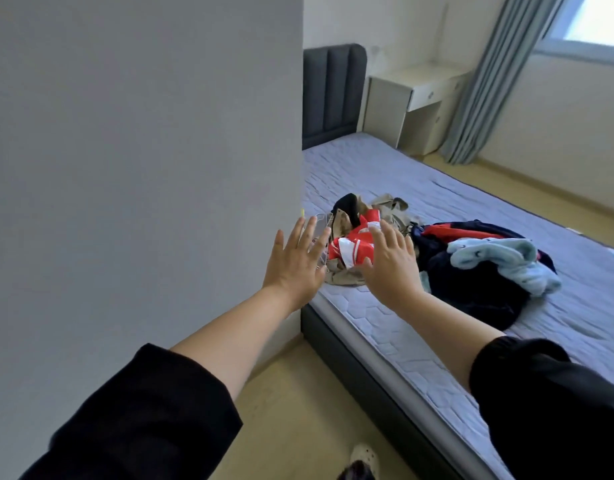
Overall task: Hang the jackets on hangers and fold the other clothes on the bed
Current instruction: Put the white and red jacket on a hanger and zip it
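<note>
you're just starting: your left hand [295,261] and right hand [392,268] are reaching with fingers spread, holding nothing. the clothes [471,289] are lying heaped and unfolded just beyond your fingertips, with the hangers [322,218] sitting bare behind your left fingers.

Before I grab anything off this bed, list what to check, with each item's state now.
1. Hands free: ok; the left hand and right hand are open, holding nothing.
2. Clothes reachable: ok, probably; the red and white garment lies near the bed edge, just past the hands.
3. Hangers ready: ok; what look like clear hangers lie beside it.
4. Folding room: ok; bare bed beyond the clothes.
5. Jackets identified: cannot tell; the dark garment and light blue garment are crumpled together.
6. Anything folded: not ok; all lies heaped.
</note>
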